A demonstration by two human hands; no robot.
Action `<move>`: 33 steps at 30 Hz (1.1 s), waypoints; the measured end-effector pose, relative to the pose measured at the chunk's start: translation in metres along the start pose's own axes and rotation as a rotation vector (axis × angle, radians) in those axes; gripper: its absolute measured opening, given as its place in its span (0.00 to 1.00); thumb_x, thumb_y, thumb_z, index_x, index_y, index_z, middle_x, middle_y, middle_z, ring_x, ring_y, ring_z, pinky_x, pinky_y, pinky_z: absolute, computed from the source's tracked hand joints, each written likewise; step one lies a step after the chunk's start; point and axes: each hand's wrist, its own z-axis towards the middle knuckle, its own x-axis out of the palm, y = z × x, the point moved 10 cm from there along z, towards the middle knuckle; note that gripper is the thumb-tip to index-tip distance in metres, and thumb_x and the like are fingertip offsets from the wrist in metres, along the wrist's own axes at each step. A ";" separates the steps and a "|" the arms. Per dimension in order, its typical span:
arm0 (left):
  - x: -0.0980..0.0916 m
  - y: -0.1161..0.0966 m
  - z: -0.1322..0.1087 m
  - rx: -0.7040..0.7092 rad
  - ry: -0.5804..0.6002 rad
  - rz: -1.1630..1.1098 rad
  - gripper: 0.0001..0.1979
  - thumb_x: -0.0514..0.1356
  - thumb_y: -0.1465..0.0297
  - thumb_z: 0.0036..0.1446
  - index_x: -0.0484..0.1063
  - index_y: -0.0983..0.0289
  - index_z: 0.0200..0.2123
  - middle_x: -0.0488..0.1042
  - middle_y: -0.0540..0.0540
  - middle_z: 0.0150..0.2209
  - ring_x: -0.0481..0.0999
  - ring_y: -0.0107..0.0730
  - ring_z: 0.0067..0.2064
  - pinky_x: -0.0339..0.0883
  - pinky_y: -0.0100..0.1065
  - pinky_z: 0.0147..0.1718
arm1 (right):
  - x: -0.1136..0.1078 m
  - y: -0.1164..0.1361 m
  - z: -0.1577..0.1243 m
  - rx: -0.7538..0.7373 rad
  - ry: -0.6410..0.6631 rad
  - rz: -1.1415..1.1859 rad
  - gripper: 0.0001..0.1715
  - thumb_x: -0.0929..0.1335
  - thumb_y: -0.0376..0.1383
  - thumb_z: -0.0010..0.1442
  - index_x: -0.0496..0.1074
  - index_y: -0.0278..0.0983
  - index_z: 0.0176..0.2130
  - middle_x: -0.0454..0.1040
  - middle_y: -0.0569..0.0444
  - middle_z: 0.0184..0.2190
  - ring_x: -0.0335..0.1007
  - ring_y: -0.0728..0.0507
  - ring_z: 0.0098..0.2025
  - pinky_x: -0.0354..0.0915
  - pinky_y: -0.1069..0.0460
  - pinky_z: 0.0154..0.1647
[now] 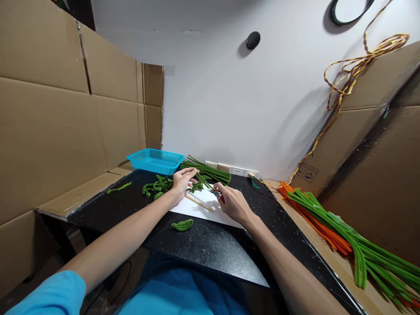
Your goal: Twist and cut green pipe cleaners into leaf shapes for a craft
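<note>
My left hand (183, 180) reaches over a white sheet (200, 206) on the black table (210, 245), fingers pinched on a dark green pipe cleaner (201, 179). My right hand (231, 202) is closed round a small tool with a red handle and metal tip (216, 193), pointed at that stem. A bundle of dark green pipe cleaners (206, 170) lies just beyond the hands. Bent green pieces (156, 187) are piled left of my left hand. One folded green piece (183, 225) lies near the table's front. A thin wooden stick (198, 202) lies on the sheet.
A blue plastic basket (155, 160) stands at the back left. Long light green and orange pipe cleaners (341, 232) lie on cardboard at the right. Cardboard walls stand left and right. A white wall with a power strip (236, 170) is behind. A single green piece (118, 188) lies far left.
</note>
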 end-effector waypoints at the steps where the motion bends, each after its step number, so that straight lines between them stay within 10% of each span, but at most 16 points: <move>1: 0.000 0.000 0.000 0.001 -0.002 -0.002 0.14 0.74 0.66 0.53 0.81 0.66 0.40 0.84 0.64 0.49 0.78 0.23 0.22 0.59 0.23 0.15 | 0.000 -0.002 0.000 0.012 -0.004 0.000 0.19 0.66 0.26 0.64 0.69 0.40 0.53 0.81 0.51 0.40 0.76 0.43 0.38 0.55 0.54 0.35; 26: 0.004 0.008 -0.004 -0.098 0.038 -0.038 0.05 0.68 0.72 0.60 0.76 0.66 0.40 0.83 0.65 0.52 0.87 0.35 0.32 0.66 0.24 0.18 | -0.008 -0.023 0.003 0.110 -0.092 -0.094 0.16 0.63 0.29 0.72 0.70 0.39 0.56 0.81 0.47 0.41 0.76 0.40 0.41 0.56 0.52 0.36; 33: 0.006 0.009 -0.003 -0.111 0.059 -0.058 0.04 0.68 0.73 0.61 0.77 0.67 0.39 0.85 0.65 0.45 0.87 0.36 0.33 0.78 0.30 0.31 | -0.006 -0.034 0.001 0.120 -0.077 -0.115 0.13 0.62 0.33 0.75 0.73 0.36 0.53 0.81 0.45 0.43 0.77 0.40 0.44 0.58 0.52 0.38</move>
